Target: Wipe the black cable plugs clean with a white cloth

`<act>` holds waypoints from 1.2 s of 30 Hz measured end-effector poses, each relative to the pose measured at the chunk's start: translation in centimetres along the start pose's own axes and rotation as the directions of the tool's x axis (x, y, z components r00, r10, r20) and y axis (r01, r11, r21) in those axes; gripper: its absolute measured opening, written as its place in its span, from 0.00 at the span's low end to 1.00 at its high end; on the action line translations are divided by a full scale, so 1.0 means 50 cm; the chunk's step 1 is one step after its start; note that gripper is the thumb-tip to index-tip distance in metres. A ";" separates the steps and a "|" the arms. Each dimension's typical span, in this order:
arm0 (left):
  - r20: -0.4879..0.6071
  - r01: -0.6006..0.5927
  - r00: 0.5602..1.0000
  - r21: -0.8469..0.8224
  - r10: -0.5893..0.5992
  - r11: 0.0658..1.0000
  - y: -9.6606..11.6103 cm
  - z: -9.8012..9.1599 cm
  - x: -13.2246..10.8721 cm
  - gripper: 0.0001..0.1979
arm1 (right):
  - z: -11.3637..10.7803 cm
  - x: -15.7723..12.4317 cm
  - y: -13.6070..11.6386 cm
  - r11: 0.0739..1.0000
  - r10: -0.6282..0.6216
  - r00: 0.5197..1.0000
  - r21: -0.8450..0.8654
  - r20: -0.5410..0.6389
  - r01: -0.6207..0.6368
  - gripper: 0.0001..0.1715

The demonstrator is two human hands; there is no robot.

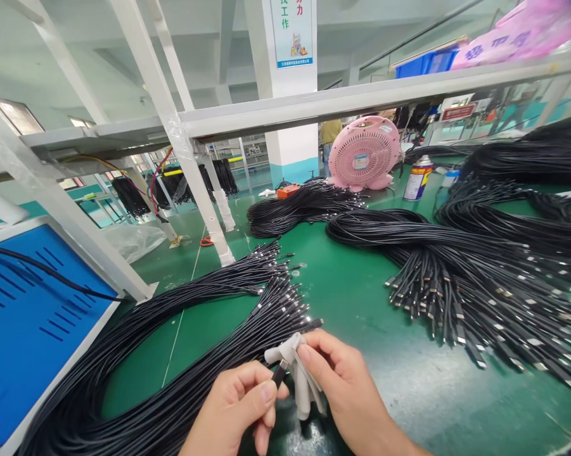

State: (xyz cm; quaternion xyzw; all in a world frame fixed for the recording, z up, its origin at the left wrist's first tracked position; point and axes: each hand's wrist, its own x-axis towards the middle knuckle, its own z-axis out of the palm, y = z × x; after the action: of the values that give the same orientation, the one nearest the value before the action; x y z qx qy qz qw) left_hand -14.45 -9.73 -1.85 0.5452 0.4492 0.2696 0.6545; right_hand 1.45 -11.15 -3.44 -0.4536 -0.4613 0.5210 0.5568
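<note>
My left hand (242, 402) pinches the black plug of a cable connector (279, 373) between thumb and forefinger, its metal tip pointing up. My right hand (345, 383) is closed on a crumpled pale grey cloth (300, 386), which hangs down below the fingers. The cloth is right at the metal tip; whether it presses on it I cannot tell. Just beyond both hands lie the plug ends of a long looped bundle of black cables (228, 345) on the green tabletop (361, 335).
More black cable bundles (456, 253) lie to the right, with another bundle (295, 212) farther back. A pink fan (365, 152) and a spray can (417, 178) stand behind them. White shelf posts (194, 177) rise at the left near a blue panel (38, 316).
</note>
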 end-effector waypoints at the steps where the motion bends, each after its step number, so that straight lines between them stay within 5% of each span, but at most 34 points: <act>1: -0.014 -0.011 1.000 0.032 0.011 0.999 0.001 0.002 -0.001 0.17 | 0.000 0.000 -0.002 1.000 0.005 1.000 0.020 0.005 -0.005 0.18; 9: -0.207 -0.152 0.923 0.578 0.325 0.802 0.018 0.030 -0.016 0.04 | -0.010 0.008 -0.008 0.998 -0.052 0.996 0.040 -0.079 0.055 0.17; 20: -0.253 -0.120 0.926 0.502 0.278 0.857 0.006 0.026 -0.015 0.04 | -0.013 0.002 -0.006 0.997 -0.072 0.996 -0.004 -0.048 0.072 0.18; 26: -0.314 -0.033 0.930 0.442 0.189 0.896 0.014 0.038 -0.013 0.06 | -0.006 -0.008 0.005 0.938 -0.247 0.969 -0.252 0.000 0.239 0.13; 31: -0.303 0.013 0.947 0.376 0.110 0.926 0.014 0.037 -0.008 0.08 | -0.001 -0.009 0.013 0.782 -0.444 0.892 -0.452 0.079 0.429 0.12; 36: -0.249 0.036 0.965 0.413 0.075 0.910 0.010 0.037 -0.005 0.06 | -0.012 0.000 0.004 0.879 -0.336 0.940 -0.374 -0.050 0.294 0.13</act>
State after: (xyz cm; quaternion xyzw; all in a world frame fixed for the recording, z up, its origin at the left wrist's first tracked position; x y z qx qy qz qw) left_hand -12.87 -10.68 -1.27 0.6358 0.5724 0.2439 0.4568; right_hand 1.99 -11.13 -3.76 -0.4958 -0.5844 0.3028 0.5665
